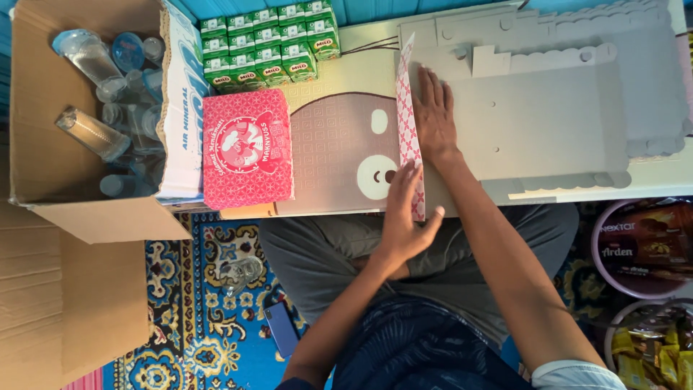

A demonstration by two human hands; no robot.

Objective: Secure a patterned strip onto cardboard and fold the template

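Observation:
A flat grey cardboard box blank point(548, 115) lies on a low table point(650, 177), its red-and-white patterned flap point(408, 123) folded upright along the left side. My right hand point(435, 115) presses flat on the grey blank just right of the fold. My left hand point(402, 217) pushes against the flap's lower end near the table's front edge, fingers together and thumb spread. A finished red patterned box point(247, 149) sits on the table to the left.
Green drink cartons point(271, 40) stand in rows at the table's back. An open cardboard carton point(79, 108) at left holds several plastic water cups. A blue phone point(281, 328) and a cup lie on the patterned carpet. Round snack tins point(639, 249) sit at right.

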